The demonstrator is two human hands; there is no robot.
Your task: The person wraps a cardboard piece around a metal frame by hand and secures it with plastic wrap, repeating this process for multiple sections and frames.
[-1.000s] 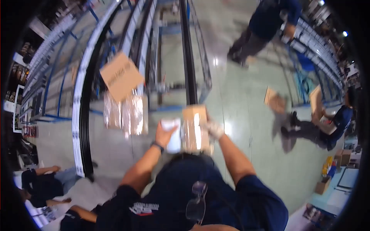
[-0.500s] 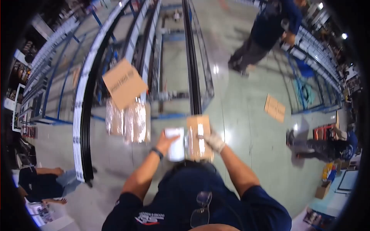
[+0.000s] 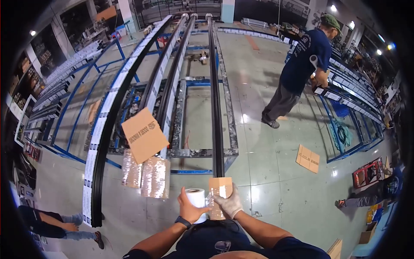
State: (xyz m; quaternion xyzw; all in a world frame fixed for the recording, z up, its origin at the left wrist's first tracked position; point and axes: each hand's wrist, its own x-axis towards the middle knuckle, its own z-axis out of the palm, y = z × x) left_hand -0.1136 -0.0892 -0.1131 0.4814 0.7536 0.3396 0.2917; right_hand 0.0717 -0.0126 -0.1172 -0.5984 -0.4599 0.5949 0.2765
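Observation:
My bare left hand [image 3: 189,210], with a dark watch on its wrist, is closed around a roll of clear plastic wrap [image 3: 197,199]. Just to its right, a piece of brown cardboard [image 3: 220,188] with shiny film over it covers the near end of a long black profile [image 3: 217,142]. My right hand [image 3: 230,203], in a pale glove, grips the cardboard's right side, its thumb across the front. The roll is close beside the cardboard; between them, glossy film shows near my left thumb. The fingers behind the cardboard are hidden.
Left of me, a cardboard sheet [image 3: 145,134] lies over film-wrapped profile ends [image 3: 155,177]. A long white-and-black profile [image 3: 92,185] juts toward me. Blue metal racks [image 3: 194,172] carry the profiles. One person [image 3: 297,69] stands at right; others are at both sides. Flat cardboard [image 3: 307,159] lies on the floor.
My view has tilted up, so the racks and hands appear lower in the picture. My right hand has shifted from lying across the cardboard to gripping its side. The roll remains in my left hand.

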